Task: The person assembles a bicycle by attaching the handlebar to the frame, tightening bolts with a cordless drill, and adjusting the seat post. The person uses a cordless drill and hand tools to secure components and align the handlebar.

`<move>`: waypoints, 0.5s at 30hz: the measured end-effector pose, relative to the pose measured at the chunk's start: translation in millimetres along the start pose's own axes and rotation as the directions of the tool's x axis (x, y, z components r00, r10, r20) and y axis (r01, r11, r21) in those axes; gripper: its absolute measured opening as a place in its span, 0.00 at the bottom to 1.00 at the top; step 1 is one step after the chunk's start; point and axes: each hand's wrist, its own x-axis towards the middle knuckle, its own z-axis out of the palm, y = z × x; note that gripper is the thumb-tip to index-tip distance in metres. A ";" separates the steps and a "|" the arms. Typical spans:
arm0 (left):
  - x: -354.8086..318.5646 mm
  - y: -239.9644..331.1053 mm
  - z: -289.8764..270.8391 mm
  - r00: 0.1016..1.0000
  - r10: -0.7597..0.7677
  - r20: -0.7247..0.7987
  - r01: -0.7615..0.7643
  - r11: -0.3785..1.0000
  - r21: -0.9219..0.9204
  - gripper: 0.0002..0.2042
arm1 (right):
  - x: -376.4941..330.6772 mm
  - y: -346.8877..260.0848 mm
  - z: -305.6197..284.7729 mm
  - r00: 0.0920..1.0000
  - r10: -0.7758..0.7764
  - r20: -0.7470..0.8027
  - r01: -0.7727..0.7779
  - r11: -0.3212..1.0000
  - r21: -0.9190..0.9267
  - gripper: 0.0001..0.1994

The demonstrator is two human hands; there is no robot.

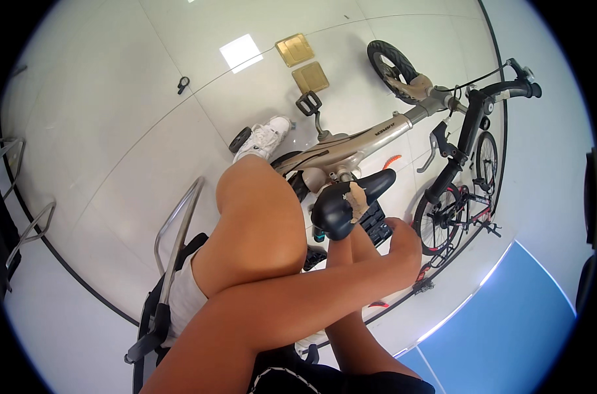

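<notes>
A small beige folding bicycle (pixel 371 138) stands in front of me on a glossy white floor. Its black saddle (pixel 341 207) has a torn tan patch on top. My left forearm crosses over from the lower left, and my left hand (pixel 403 241) is curled against a black ridged pedal (pixel 376 223) just right of the saddle. My right forearm (pixel 354 328) runs up from the lower edge and passes under the left arm; its hand is hidden beneath the saddle. My bare left knee (pixel 259 210) rises left of the saddle, with a white shoe (pixel 265 138) beyond it.
A second, black bicycle with red details (pixel 459 207) stands right of the beige one, under its black handlebar (pixel 508 88). Two brass floor plates (pixel 302 62) lie farther off. A metal chair rail (pixel 174 223) is at my left. A blue floor area (pixel 508 322) lies at lower right.
</notes>
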 end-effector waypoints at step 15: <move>10.2 4.0 3.8 0.999 -0.027 -0.021 0.027 0.999 -0.036 0.25 | 40.3 -5.4 -8.7 1.000 -0.010 0.026 0.009 1.000 0.029 0.18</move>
